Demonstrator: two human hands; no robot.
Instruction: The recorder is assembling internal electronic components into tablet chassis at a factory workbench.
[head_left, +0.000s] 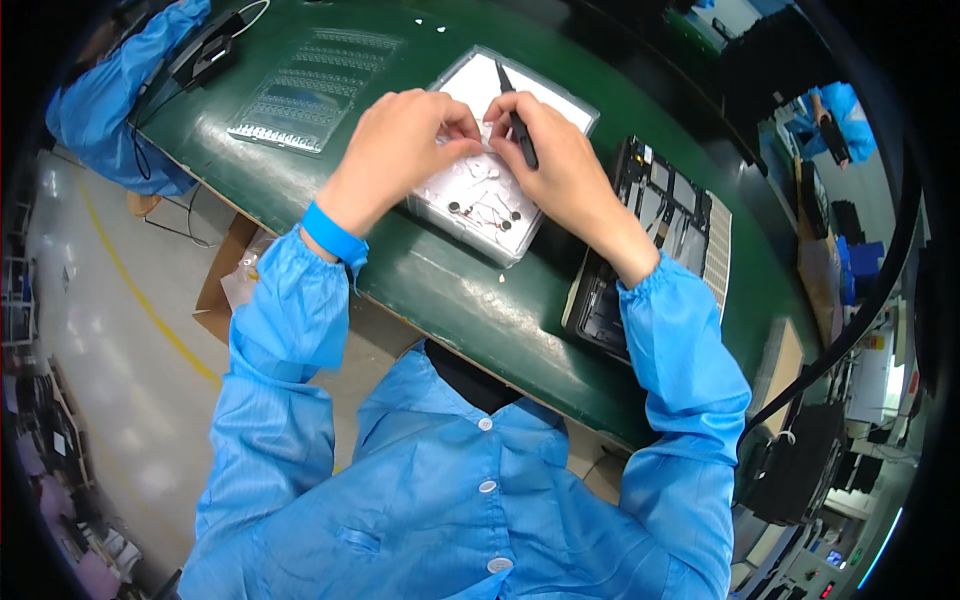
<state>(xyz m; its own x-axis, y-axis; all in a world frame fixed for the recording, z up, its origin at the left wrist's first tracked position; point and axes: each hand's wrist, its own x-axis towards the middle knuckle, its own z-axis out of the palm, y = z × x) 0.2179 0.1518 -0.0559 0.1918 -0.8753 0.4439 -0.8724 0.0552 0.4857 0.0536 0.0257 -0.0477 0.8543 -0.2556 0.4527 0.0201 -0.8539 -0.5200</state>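
Observation:
Over a clear plastic box with a white lining, both of my hands come together fingertip to fingertip. My left hand is closed in a pinch; what it holds is too small to make out. A pair of black tweezers lies across my right hand, gripped in its fingers, with the tip pointing away from me. The thumb and forefinger of that hand also meet near a tiny pale bit. Small round black parts with thin wires lie in the near part of the box.
An open black device casing lies on the green table to the right. A clear blister tray is at the left, with a black adapter box beyond it. Another person's blue sleeve reaches in at the far left.

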